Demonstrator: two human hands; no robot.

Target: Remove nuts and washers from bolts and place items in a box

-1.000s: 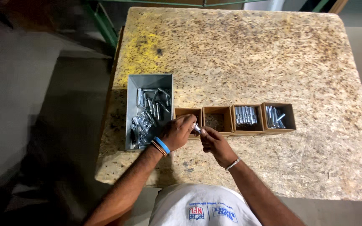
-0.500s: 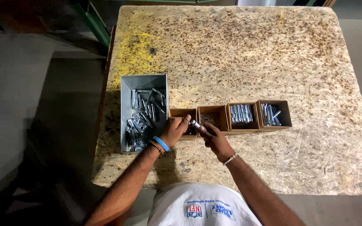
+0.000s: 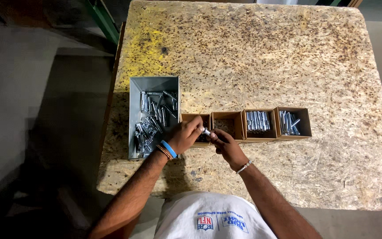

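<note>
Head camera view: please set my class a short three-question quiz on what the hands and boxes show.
1. True or false: both hands meet on one small metal part.
2. How many small cardboard boxes stand in the row?
3. Which container is grey metal: A, the tray, or B, the rightmost box?

Key:
1. True: left hand and right hand pinch the metal part.
2. Four cardboard boxes.
3. A, the tray of loose parts on the table.

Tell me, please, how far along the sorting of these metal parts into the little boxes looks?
The two right cardboard boxes hold rows of parts. The left hand and right hand hold one small metal piece over the left boxes. Many parts remain in the grey metal bin.
</note>
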